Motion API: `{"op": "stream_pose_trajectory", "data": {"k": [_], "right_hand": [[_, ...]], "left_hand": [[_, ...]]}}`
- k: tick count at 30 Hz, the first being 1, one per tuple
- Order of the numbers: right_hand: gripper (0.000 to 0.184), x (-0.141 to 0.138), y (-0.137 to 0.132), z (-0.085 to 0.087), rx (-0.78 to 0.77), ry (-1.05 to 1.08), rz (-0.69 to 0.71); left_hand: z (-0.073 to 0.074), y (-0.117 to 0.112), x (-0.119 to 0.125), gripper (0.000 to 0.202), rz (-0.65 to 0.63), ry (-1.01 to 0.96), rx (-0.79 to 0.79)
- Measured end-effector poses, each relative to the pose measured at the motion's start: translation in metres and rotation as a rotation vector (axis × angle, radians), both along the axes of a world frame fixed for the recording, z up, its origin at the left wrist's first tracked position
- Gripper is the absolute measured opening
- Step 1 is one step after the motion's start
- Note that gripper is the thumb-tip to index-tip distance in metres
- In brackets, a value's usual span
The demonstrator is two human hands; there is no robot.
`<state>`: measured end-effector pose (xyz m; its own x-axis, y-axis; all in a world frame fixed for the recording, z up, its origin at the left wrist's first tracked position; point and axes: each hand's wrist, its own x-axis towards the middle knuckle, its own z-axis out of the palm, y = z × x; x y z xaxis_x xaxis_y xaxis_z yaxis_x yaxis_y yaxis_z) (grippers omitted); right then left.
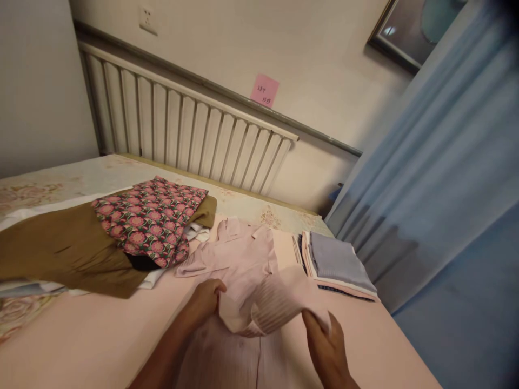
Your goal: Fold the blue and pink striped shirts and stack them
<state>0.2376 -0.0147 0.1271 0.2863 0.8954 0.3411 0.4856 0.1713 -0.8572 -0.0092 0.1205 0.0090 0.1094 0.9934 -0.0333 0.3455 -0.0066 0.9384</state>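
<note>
A pale pink shirt (247, 254) lies on the pink sheet (101, 335), its collar end pointing away from me and its near part lifted off the bed. My left hand (208, 297) is closed on the left side of the raised cloth. On the other side, my right hand (326, 340) pinches a corner of the same shirt between thumb and fingers. Between the hands the striped fabric sags in a curve. Below it, pink cloth with a front seam shows close to my body.
Left of the shirt is a loose heap with brown trousers (68, 243) and a floral garment (154, 216). Folded clothes (340, 265) form a stack at the right. A radiator (186, 119) lines the wall behind the bed; a blue curtain (430, 162) hangs at the right.
</note>
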Motion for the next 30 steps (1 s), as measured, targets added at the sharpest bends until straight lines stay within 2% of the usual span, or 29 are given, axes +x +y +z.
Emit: {"op": "stream_pose_trajectory", "data": {"k": [2, 4, 6, 10, 13, 18, 22, 26, 30], "right_hand": [[0.037, -0.001, 0.036, 0.009, -0.028, 0.163, -0.011], [0.038, 0.001, 0.074, 0.014, 0.017, 0.3, 0.005], [0.037, 0.006, 0.111, 0.013, 0.06, 0.4, 0.038], [0.034, 0.014, 0.183, 0.004, 0.076, 0.521, 0.144], [0.038, 0.016, 0.234, 0.0, 0.058, 0.465, 0.23], [0.044, 0.016, 0.307, -0.015, -0.033, 0.281, 0.193], [0.039, 0.021, 0.335, -0.047, -0.195, 0.031, 0.097], [0.031, 0.026, 0.328, -0.076, -0.294, -0.229, 0.024], [0.032, 0.022, 0.315, -0.082, -0.287, -0.423, 0.014]], "left_hand": [[-0.003, 0.0, 0.0, 0.02, -0.048, 0.038, -0.005], [-0.004, 0.0, -0.001, 0.018, -0.085, 0.107, 0.0], [-0.002, -0.001, -0.002, 0.017, -0.13, 0.193, -0.013], [0.0, -0.005, -0.001, 0.009, -0.201, 0.295, -0.139], [-0.002, -0.006, 0.001, 0.01, -0.185, 0.283, -0.156], [0.004, -0.005, 0.008, 0.013, -0.15, 0.145, -0.272], [0.019, -0.004, 0.015, 0.018, -0.091, 0.143, -0.305], [0.029, -0.006, 0.018, 0.02, -0.084, 0.114, -0.367], [0.034, -0.007, 0.02, 0.021, -0.072, 0.121, -0.376]]}}
